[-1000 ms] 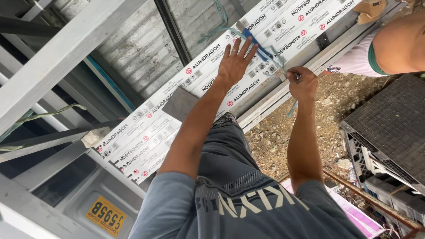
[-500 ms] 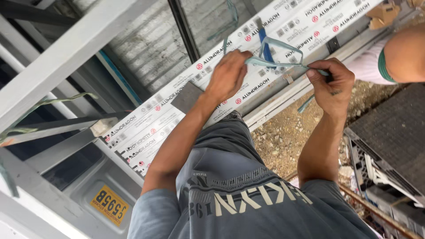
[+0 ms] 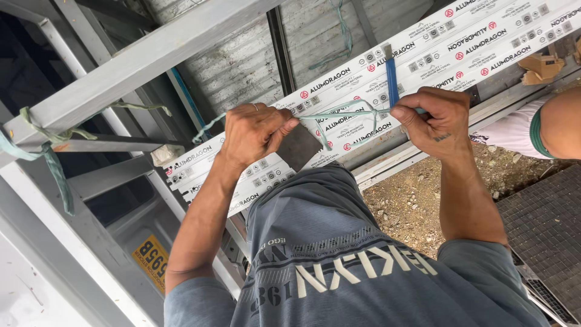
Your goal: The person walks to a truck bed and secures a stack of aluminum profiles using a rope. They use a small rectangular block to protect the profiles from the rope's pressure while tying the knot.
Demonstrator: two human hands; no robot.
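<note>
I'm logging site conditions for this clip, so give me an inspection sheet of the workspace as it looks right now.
Surface: bundle of long white wrapped metal profiles running diagonally, resting on a grey metal frame.
Job's things: pale green plastic strap stretched between both hands across the bundle; blue strip lying on the bundle near the right hand.
Clutter: frayed green strap tied to the frame at left; small white block on a rail.
Grippers: left hand pinches one strap end; right hand is fisted on the other.
Cables: nothing seen.
Surroundings: gravel ground, dark grating, block wall, another person's arm at right.
</note>
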